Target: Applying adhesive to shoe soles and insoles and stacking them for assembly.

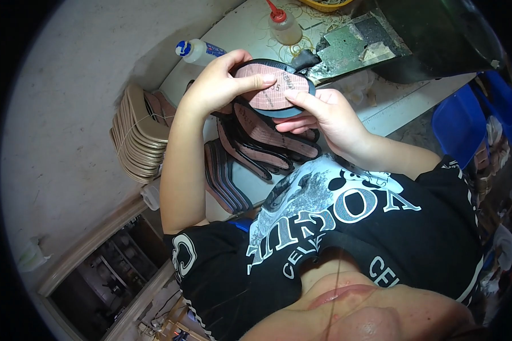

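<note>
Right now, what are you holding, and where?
An insole: left hand at its left end, right hand at its lower right edge, thumbs on its pink face.

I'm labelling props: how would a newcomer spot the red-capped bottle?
Find the pale table across the top of the view. Beyond the held sole, look left of the green plate for the see-through bottle. Its pointed red cap sets it apart from the blue-capped bottle further left.
</note>
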### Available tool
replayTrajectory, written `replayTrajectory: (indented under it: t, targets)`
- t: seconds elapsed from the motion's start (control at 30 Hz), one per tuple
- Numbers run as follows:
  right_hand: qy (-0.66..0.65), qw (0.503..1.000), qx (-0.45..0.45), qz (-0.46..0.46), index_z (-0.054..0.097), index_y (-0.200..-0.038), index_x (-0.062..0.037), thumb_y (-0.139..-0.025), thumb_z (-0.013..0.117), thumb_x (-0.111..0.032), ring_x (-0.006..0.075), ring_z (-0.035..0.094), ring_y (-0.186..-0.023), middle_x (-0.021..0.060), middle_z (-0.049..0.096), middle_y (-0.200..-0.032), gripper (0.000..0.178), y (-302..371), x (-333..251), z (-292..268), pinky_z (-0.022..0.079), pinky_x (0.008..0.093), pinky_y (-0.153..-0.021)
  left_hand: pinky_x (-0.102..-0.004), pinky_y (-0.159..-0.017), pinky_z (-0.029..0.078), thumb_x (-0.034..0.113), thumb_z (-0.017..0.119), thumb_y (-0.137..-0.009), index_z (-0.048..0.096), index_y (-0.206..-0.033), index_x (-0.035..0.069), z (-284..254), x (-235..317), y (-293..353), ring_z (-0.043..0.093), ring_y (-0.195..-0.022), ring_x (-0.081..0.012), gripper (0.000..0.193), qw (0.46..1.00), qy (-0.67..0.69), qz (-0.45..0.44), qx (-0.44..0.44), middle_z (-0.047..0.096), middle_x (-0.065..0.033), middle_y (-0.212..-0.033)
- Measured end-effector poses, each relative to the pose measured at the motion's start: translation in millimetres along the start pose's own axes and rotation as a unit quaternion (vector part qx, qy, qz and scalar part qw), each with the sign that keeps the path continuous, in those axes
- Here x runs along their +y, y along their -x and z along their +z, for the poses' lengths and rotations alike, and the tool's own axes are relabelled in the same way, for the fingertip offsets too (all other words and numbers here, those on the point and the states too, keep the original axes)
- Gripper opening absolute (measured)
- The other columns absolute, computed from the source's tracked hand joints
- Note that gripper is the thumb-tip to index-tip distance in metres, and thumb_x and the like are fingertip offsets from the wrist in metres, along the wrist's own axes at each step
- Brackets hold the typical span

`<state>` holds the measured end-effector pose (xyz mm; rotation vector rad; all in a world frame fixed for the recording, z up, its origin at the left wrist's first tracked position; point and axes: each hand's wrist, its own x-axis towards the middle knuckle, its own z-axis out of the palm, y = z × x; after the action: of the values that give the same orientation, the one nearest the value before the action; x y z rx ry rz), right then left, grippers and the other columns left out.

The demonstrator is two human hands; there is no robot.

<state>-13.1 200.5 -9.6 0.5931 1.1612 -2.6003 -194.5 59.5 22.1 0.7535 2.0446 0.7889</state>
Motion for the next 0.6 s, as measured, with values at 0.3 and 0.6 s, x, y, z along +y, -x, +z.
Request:
replayTrajectory:
  t: [0.3,0.6]
  targets:
    - [0.018,1.0,-0.014,-0.001,0.064,-0.105,0.0037,-0.094,0.054,-0.032,0.0196,0.07,-0.082,0.0139,0.07,-0.094,0.038,-5.7,-0.8,-4.1,0.053,0.0238,-0.069,-0.0206,-0.054,0.038,0.034,0.076,-0.08,0.059,-0.091,0.002,17.6,-2.5,25.2,0.049,-0.063,-0.0047,0.038,0.994,0.033,-0.019,0.102,0.057,0.0014,-0.074]
    - [0.08,0.996,-0.028,0.019,0.065,-0.09,-0.0002,-0.089,0.062,-0.037,0.0165,0.07,-0.074,0.0101,0.069,-0.085,0.037,-9.0,-9.3,-13.5,0.051,0.0207,-0.064,-0.0218,-0.041,0.038,0.054,0.073,-0.075,0.063,-0.067,0.004,37.0,10.2,38.0,0.05,-0.046,-0.008,0.052,0.988,0.065,-0.123,0.073,0.055,0.0003,-0.055]
